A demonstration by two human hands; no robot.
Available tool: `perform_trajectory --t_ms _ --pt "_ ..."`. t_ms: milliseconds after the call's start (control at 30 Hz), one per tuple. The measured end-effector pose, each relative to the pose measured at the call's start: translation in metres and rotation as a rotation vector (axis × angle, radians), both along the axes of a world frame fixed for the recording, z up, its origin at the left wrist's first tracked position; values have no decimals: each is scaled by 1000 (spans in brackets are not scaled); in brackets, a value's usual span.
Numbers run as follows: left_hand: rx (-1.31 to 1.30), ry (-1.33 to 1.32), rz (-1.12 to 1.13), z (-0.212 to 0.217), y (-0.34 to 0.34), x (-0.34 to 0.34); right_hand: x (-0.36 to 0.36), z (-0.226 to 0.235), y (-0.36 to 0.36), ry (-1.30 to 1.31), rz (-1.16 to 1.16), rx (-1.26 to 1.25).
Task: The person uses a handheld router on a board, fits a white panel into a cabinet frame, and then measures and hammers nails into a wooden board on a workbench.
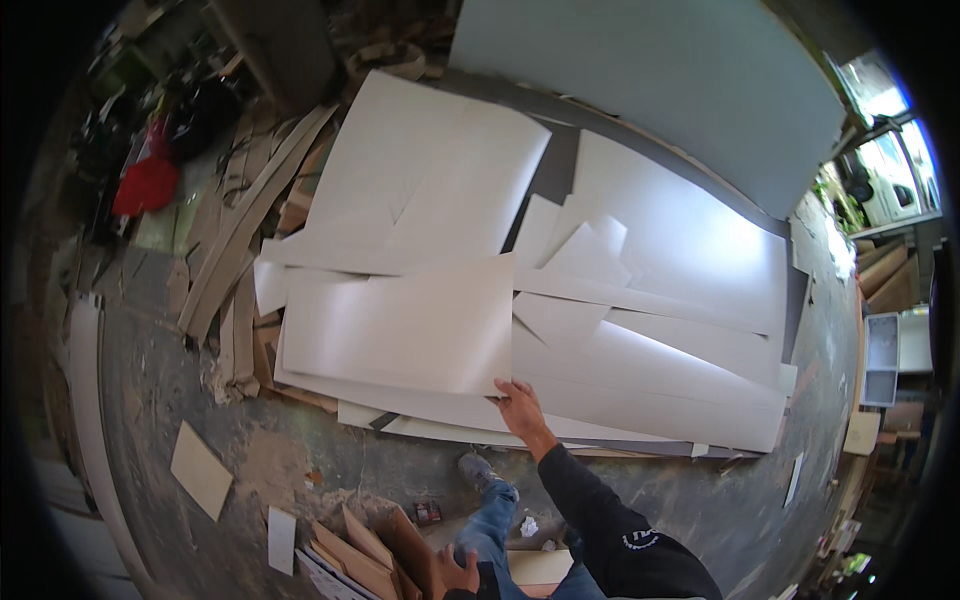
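My right hand reaches out and pinches the lower right corner of a white sheet. The sheet is large, smooth and roughly rectangular, lying on top of other white sheets and bowing slightly near the held corner. What it is made of I cannot make out. Low in the view, my left hand lies against my bent leg, beside upright brown boards; its fingers look loosely spread and hold nothing visible.
Larger white sheets overlap farther back, and a grey panel leans behind them. Long brown strips lie at the left of the pile. A tan board and scraps lie on the dirty floor. White drawer-like boxes stand at right.
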State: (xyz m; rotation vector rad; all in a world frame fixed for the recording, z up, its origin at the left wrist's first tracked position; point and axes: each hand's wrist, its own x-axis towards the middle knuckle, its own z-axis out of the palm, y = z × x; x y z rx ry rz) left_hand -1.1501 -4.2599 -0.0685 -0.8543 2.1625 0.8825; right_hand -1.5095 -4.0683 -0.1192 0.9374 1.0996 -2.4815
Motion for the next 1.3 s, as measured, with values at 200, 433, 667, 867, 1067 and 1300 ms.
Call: perform_trajectory --t_ms 200,433,667,867,1067,1300 --pt "895 78 806 35 -12 -112 62 211 92 122 -178 -282" --pt "1570 119 1048 161 83 -256 214 411 250 274 -344 -100" --pt "1342 240 712 235 234 -268 435 425 320 485 -574 96" --pt "1399 -131 256 247 404 -237 603 406 305 416 -916 249" --pt "1620 -387 -65 236 606 -193 677 396 292 394 -1303 346" --pt "1684 -327 -594 304 803 0 707 385 292 -71 -1741 648"
